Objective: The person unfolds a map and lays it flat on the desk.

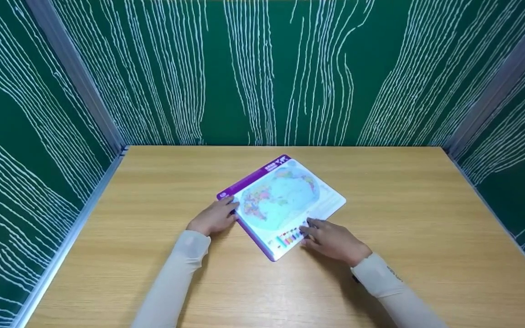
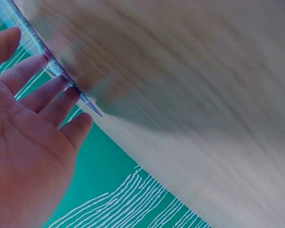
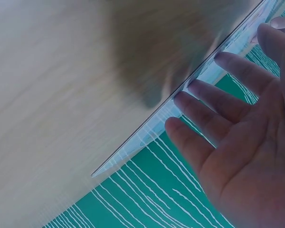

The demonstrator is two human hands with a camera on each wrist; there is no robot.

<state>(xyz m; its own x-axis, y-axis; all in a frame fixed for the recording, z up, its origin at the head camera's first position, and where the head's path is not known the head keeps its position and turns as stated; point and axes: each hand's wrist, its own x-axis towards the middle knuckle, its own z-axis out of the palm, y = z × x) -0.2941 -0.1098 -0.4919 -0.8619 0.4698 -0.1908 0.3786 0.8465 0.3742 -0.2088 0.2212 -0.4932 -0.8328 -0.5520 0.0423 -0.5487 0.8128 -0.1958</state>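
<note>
A thin world map board point(image 1: 280, 202) with a purple border lies flat and turned at an angle on the wooden table. At its left edge, the fingertips of my left hand point(image 1: 214, 216) touch the purple border. My right hand point(image 1: 335, 240) rests its fingertips on the near right edge, beside a row of coloured symbols. In the left wrist view, the fingers point(image 2: 52, 104) reach out fairly straight to the thin board edge. The right wrist view shows spread, nearly straight fingers point(image 3: 204, 118) along the opposite edge. Neither hand curls round the board.
The wooden table point(image 1: 153, 182) runs to a back wall point(image 1: 280, 68), green with white wavy lines. Similar panels point(image 1: 21, 136) stand at both sides, joined by grey corner posts point(image 1: 80, 73).
</note>
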